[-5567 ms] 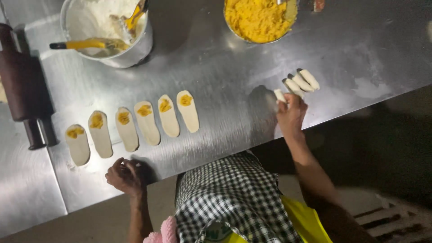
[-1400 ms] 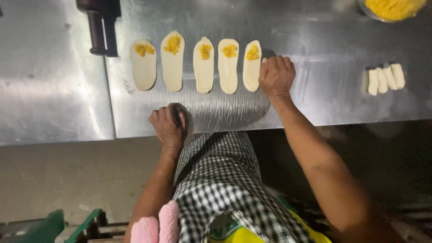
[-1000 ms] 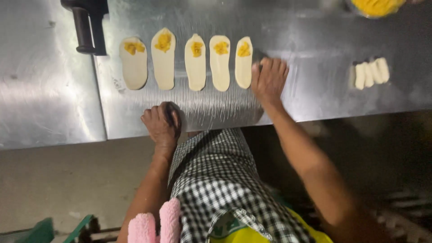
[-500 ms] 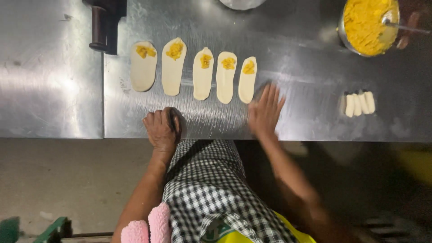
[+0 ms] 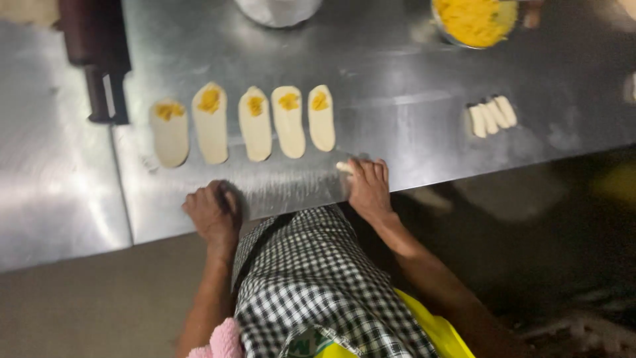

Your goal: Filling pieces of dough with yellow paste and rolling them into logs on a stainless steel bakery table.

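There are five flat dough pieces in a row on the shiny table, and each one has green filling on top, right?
Almost. The head view shows five flat dough pieces in a row on the shiny table, each with a dab of filling at its far end, but the filling is yellow, not green. It matches the yellow mix in the bowl at the far edge.

Bench (image 5: 424, 79): grey, shiny steel
Dough strips (image 5: 255, 129): pale cream, each with a yellow dab
Bowl filling (image 5: 472, 18): bright yellow
Rolling pin (image 5: 96, 46): dark brown, perhaps, though blurred
Apron (image 5: 318, 278): black-and-white check
Cloth (image 5: 218, 341): pink
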